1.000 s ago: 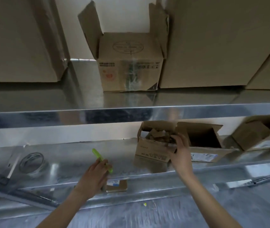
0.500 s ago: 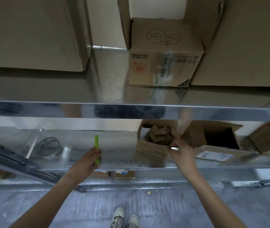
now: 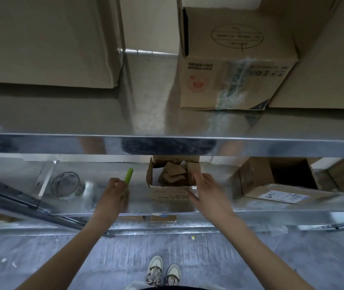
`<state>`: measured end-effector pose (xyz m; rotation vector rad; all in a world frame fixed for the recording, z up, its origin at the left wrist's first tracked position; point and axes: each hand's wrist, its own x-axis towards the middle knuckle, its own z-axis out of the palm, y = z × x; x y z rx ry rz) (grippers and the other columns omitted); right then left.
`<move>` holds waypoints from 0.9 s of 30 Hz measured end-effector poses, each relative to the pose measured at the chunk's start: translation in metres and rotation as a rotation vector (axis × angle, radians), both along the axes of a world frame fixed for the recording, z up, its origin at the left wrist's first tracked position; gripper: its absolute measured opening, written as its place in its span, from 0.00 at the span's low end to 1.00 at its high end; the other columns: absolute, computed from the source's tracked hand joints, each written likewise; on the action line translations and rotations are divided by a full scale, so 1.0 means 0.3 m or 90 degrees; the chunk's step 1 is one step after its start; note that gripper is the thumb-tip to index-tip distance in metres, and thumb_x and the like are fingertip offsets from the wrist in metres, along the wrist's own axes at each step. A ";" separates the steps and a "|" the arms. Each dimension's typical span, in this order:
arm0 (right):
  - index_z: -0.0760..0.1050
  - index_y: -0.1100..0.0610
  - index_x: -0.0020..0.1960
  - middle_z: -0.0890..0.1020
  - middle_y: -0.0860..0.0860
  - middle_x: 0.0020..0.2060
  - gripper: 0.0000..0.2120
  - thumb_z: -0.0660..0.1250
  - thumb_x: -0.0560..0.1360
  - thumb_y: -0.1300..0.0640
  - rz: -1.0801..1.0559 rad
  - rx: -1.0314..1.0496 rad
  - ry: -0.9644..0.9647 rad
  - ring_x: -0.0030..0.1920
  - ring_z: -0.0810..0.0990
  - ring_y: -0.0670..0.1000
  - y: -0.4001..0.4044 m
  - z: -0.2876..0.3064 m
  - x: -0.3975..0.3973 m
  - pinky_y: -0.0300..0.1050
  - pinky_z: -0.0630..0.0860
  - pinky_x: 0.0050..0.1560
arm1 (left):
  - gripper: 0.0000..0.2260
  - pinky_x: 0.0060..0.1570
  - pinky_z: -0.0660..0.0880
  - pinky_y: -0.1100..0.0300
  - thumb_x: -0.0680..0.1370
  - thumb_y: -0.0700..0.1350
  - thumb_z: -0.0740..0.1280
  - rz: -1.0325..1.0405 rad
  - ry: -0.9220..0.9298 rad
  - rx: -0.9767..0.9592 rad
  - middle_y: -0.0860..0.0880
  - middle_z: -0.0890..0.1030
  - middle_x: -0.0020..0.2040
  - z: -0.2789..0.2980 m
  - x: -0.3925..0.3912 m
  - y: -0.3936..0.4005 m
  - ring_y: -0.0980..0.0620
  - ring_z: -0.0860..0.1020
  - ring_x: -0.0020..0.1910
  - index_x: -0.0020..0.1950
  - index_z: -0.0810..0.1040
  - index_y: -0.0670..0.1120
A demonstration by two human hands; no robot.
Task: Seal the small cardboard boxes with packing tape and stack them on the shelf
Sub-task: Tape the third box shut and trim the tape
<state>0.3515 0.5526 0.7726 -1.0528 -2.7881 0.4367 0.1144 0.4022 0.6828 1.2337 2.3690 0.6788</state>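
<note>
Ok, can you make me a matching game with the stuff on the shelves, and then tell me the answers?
Things:
1. tape roll
2. green cutter
3. small open box
4. printed box

Places:
A. on the upper shelf
B. gripped in the left hand
C. at the right hand
D. lying far left on the lower shelf

Pairs: 1-D, 2-B, 3-C, 4-A

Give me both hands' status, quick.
Left hand: closed, holding the green tool.
Right hand: fingers spread at the small open box; grip cannot be told.
</note>
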 end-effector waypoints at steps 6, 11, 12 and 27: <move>0.65 0.54 0.67 0.78 0.53 0.55 0.24 0.66 0.75 0.49 -0.023 -0.017 0.000 0.56 0.75 0.55 0.010 0.015 -0.020 0.47 0.69 0.54 | 0.03 0.39 0.65 0.57 0.77 0.38 0.64 0.125 -0.033 -0.114 0.44 0.74 0.40 0.020 -0.005 0.053 0.42 0.75 0.43 0.47 0.72 0.38; 0.66 0.50 0.63 0.79 0.47 0.50 0.32 0.66 0.67 0.32 -0.055 -0.049 0.023 0.55 0.75 0.51 0.029 0.006 -0.012 0.49 0.64 0.65 | 0.02 0.35 0.72 0.61 0.75 0.39 0.69 0.249 -0.206 -0.033 0.44 0.81 0.39 0.078 -0.007 0.088 0.49 0.76 0.36 0.45 0.78 0.40; 0.66 0.49 0.63 0.79 0.46 0.51 0.35 0.62 0.65 0.27 -0.066 -0.062 0.028 0.56 0.75 0.50 0.028 0.015 -0.012 0.51 0.62 0.67 | 0.04 0.37 0.74 0.62 0.75 0.38 0.70 0.281 -0.261 0.005 0.43 0.81 0.41 0.098 -0.006 0.097 0.49 0.77 0.37 0.47 0.78 0.39; 0.81 0.54 0.43 0.84 0.48 0.38 0.04 0.68 0.75 0.57 -0.121 -0.448 0.406 0.42 0.83 0.45 0.022 0.233 -0.177 0.40 0.77 0.47 | 0.02 0.36 0.74 0.67 0.74 0.41 0.71 0.081 -0.470 0.246 0.50 0.83 0.38 0.515 0.238 0.194 0.59 0.80 0.35 0.44 0.80 0.46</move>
